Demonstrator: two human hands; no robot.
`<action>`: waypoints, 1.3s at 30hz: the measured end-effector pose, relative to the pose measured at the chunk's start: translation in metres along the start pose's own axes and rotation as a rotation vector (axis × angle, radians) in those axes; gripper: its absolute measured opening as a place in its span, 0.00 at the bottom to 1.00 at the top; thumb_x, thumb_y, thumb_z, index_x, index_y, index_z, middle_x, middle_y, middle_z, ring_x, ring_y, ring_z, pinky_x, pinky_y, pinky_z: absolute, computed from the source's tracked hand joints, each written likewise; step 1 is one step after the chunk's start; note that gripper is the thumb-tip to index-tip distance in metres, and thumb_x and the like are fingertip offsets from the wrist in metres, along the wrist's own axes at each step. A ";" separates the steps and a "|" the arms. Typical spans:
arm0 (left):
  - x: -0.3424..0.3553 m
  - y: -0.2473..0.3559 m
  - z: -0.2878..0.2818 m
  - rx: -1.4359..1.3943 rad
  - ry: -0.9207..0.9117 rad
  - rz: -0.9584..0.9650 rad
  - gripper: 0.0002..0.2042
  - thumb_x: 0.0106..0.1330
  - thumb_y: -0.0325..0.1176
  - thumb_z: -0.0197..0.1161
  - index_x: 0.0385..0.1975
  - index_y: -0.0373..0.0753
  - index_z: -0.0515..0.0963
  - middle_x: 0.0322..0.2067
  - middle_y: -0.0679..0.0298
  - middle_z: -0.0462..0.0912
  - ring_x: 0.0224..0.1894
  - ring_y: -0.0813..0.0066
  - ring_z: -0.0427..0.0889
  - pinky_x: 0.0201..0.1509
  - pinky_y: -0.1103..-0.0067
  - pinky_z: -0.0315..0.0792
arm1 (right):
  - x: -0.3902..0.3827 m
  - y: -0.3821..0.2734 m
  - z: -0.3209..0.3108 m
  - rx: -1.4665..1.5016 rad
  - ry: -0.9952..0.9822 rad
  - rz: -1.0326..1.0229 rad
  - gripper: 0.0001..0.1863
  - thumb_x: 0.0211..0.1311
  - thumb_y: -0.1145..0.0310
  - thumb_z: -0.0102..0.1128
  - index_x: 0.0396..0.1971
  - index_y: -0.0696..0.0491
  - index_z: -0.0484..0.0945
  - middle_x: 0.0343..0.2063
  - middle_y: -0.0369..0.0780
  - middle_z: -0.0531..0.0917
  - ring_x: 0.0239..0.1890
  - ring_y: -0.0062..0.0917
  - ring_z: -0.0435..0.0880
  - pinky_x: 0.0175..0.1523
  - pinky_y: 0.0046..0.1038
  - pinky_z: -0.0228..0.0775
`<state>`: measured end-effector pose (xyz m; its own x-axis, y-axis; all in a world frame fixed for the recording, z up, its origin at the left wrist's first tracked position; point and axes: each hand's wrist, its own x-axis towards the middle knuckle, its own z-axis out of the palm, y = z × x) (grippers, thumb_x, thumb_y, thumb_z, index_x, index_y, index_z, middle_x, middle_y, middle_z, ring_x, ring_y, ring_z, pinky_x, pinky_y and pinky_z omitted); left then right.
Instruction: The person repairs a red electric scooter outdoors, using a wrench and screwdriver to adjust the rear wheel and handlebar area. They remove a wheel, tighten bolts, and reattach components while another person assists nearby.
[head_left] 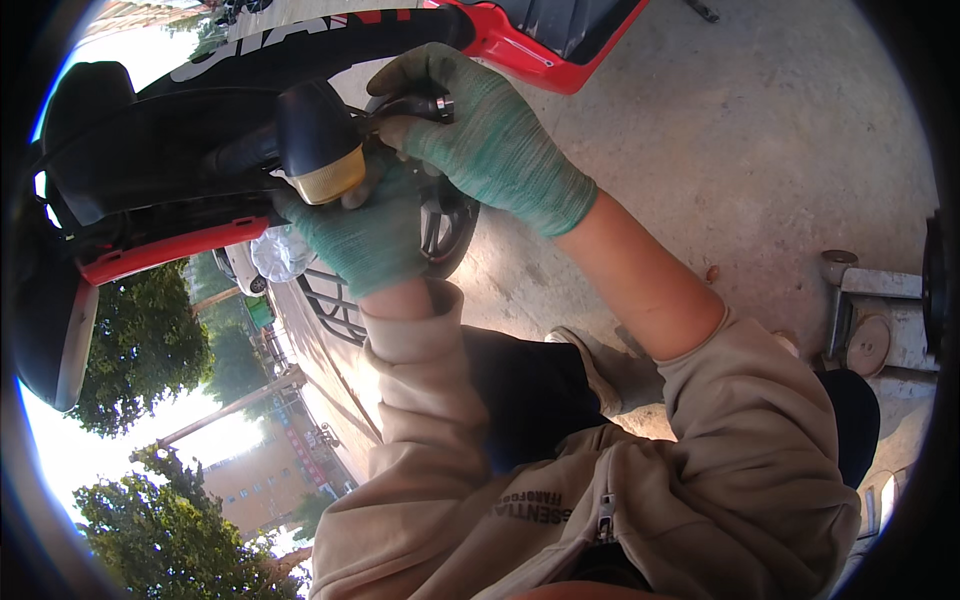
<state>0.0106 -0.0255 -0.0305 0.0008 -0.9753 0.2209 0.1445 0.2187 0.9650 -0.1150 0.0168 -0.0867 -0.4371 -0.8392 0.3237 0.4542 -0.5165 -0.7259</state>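
Both of my hands wear green-grey knit gloves and are raised to a black and red motor vehicle's bodywork. A turn signal light with a black housing and amber lens sticks out there. My left hand is closed around its underside, a fingertip against the lens; some of its fingers are hidden behind the light. Just right of the light, my right hand pinches a dark, slim piece with a silver band at its end. Its kind is not clear, and its inner end is hidden among the fingers.
A black wheel is below my hands. A red-edged black panel lies at the top on the concrete floor. A metal stand with round parts is at the right. Trees and a street show at the left.
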 end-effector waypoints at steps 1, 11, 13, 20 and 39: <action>0.003 -0.004 -0.003 0.138 -0.021 0.096 0.25 0.67 0.51 0.62 0.52 0.36 0.70 0.39 0.59 0.78 0.23 0.78 0.71 0.29 0.84 0.71 | 0.001 0.000 0.000 -0.011 0.012 0.001 0.15 0.64 0.69 0.66 0.48 0.58 0.77 0.35 0.40 0.85 0.34 0.20 0.85 0.44 0.23 0.80; -0.014 0.003 0.021 0.178 0.134 0.045 0.27 0.72 0.52 0.52 0.57 0.34 0.70 0.46 0.56 0.79 0.38 0.71 0.78 0.48 0.77 0.75 | -0.003 -0.010 -0.001 0.000 -0.014 0.162 0.15 0.59 0.74 0.69 0.47 0.55 0.79 0.38 0.37 0.85 0.39 0.19 0.86 0.46 0.22 0.80; -0.020 0.009 0.034 -0.184 0.099 -0.080 0.20 0.75 0.42 0.47 0.55 0.32 0.72 0.45 0.56 0.80 0.26 0.81 0.75 0.38 0.82 0.75 | -0.005 -0.006 0.006 -0.069 0.054 0.057 0.14 0.59 0.76 0.68 0.46 0.54 0.79 0.38 0.37 0.86 0.40 0.20 0.87 0.47 0.22 0.80; -0.006 0.020 0.000 -0.507 -0.350 -0.327 0.11 0.74 0.41 0.51 0.37 0.40 0.72 0.26 0.68 0.73 0.18 0.84 0.65 0.35 0.83 0.71 | -0.021 -0.001 0.009 -0.045 0.223 -0.127 0.13 0.57 0.78 0.67 0.43 0.54 0.81 0.39 0.37 0.86 0.44 0.22 0.87 0.51 0.24 0.81; -0.021 0.038 -0.014 -0.824 -0.357 -0.470 0.13 0.72 0.31 0.53 0.21 0.42 0.65 0.18 0.70 0.64 0.17 0.81 0.65 0.26 0.85 0.67 | -0.020 0.004 0.002 0.187 0.141 0.192 0.15 0.57 0.72 0.72 0.44 0.57 0.79 0.36 0.39 0.85 0.40 0.19 0.87 0.44 0.20 0.83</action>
<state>0.0299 0.0029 -0.0001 -0.5083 -0.8612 0.0029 0.6919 -0.4064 0.5968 -0.1024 0.0312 -0.0952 -0.4269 -0.8994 0.0938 0.6683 -0.3837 -0.6373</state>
